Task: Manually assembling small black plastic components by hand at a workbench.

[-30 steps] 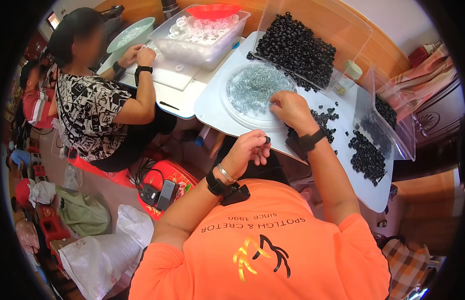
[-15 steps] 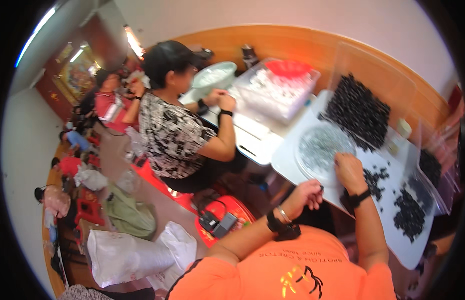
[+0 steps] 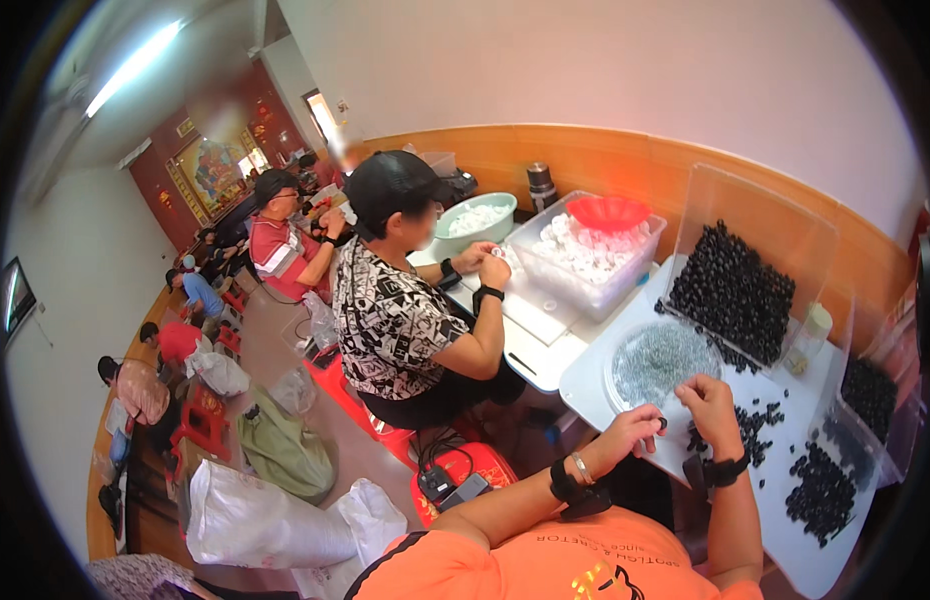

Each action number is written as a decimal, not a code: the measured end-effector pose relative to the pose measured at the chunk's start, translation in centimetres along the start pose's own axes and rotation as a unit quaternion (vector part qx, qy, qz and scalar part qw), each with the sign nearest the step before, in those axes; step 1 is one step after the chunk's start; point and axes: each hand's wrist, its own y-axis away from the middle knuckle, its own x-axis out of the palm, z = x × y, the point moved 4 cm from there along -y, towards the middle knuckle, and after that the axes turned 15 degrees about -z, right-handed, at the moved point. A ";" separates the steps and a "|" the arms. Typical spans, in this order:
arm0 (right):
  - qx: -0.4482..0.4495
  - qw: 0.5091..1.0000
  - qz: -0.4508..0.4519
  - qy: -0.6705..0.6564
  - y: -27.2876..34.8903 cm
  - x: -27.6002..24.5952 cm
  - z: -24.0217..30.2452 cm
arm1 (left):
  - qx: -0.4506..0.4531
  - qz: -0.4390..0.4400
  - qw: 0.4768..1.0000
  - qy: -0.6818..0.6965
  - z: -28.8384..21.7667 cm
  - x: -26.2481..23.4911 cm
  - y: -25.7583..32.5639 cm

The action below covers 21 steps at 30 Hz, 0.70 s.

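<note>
Presently both hands meet above the near edge of the white table (image 3: 595, 385). Left hand (image 3: 630, 432) pinches a small black bead-like piece (image 3: 663, 424) in a nearly shut grip. Right hand (image 3: 710, 402), fingers curled, touches it; its hold cannot be told. Round clear dish of grey granules (image 3: 660, 362) lies just beyond; loose glossy black pieces (image 3: 755, 425) scatter right.

Your left hand (image 3: 630, 432) reaches forward with its fingers curled in and the tips pinched together, a dark band around the wrist behind them. Your right hand (image 3: 707, 400) sits just beside it, fingers bent downward, fingertips close to the left hand's, with a dark wristband too.
</note>
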 end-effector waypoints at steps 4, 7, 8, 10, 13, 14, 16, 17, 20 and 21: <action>-0.002 1.000 0.020 -0.010 0.2 0.4 -0.2 | 0.066 -0.033 0.993 -0.090 -0.7 0.7 -0.9; -0.025 0.999 0.034 0.022 0.5 0.5 0.3 | 0.185 -0.046 0.968 -0.162 -1.5 1.2 -1.2; -0.030 0.999 0.031 0.028 0.6 0.5 0.5 | 0.226 -0.045 0.953 -0.194 -1.4 1.2 -1.3; -0.039 0.998 0.031 0.035 0.6 0.6 0.9 | 0.253 -0.043 0.944 -0.207 -1.6 1.3 -1.1; -0.047 0.998 0.038 0.032 0.7 0.6 1.6 | 0.252 -0.037 0.942 -0.217 -2.3 1.1 -0.9; -0.050 0.997 0.041 0.033 0.7 0.6 1.7 | 0.254 -0.041 0.942 -0.215 -2.3 1.1 -0.9; -0.039 0.997 0.057 0.044 0.8 1.1 1.8 | 0.272 -0.044 0.939 -0.207 -2.0 0.9 -1.0; -0.045 0.996 0.060 0.047 0.9 1.3 1.9 | 0.276 -0.049 0.938 -0.203 -1.9 0.7 -0.9; -0.051 0.995 0.071 0.054 1.0 1.4 2.1 | 0.290 -0.045 0.939 -0.181 -2.6 0.7 -0.1; -0.050 0.994 0.081 0.053 1.1 1.5 2.4 | 0.265 -0.034 0.949 -0.168 -2.9 0.7 0.2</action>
